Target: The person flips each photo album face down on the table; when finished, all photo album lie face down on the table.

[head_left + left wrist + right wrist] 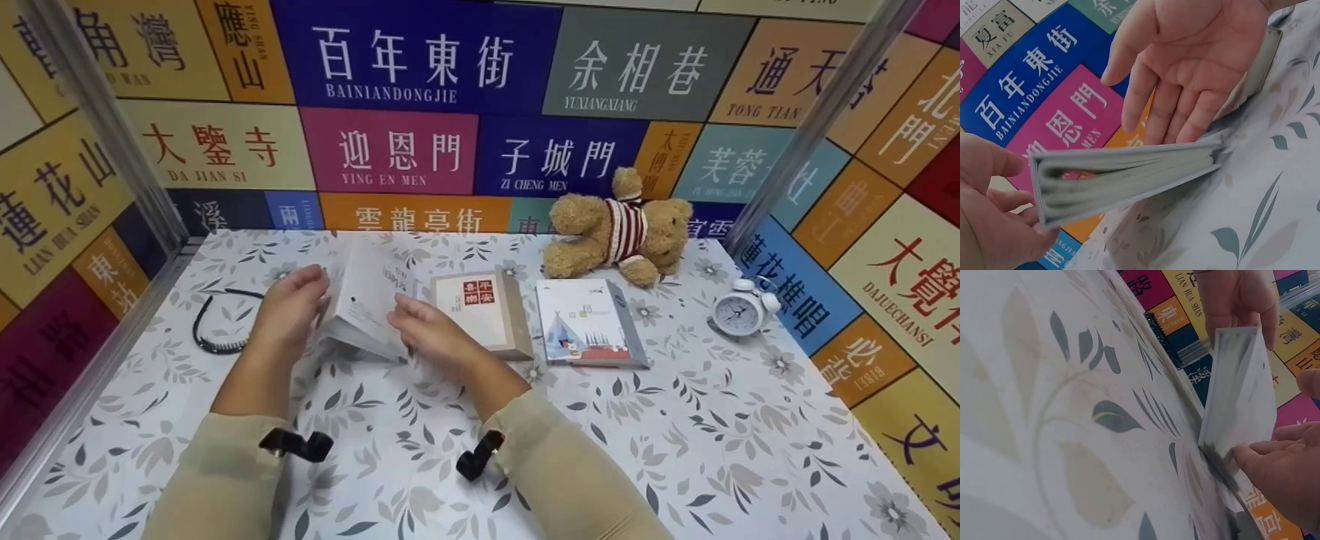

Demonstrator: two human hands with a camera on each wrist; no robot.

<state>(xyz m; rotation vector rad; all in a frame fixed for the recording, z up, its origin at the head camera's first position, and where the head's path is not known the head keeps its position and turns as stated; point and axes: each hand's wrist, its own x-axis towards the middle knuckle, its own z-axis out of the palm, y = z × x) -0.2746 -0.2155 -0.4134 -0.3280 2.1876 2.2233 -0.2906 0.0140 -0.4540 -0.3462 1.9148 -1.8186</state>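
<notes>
A white hardcover book point(364, 304) with small print on its cover stands tilted at the left of the table, its page block facing me and its leaves slightly parted. My left hand point(291, 306) holds it at the spine, fingers and thumb close around that edge in the left wrist view. Beside the opposite edge is my right hand point(436, 334), its fingers extended toward the cover. In the left wrist view the right palm point(1185, 62) faces the camera, and in the right wrist view the right fingertips point(1241, 455) are at the book's lower corner.
A black headband point(217, 346) lies left of my left hand. Two books, one beige point(480, 319) and one with a tent picture point(585, 322), lie to the right. A teddy bear point(622, 225) lies at the back, and a white alarm clock point(739, 311) stands at the right.
</notes>
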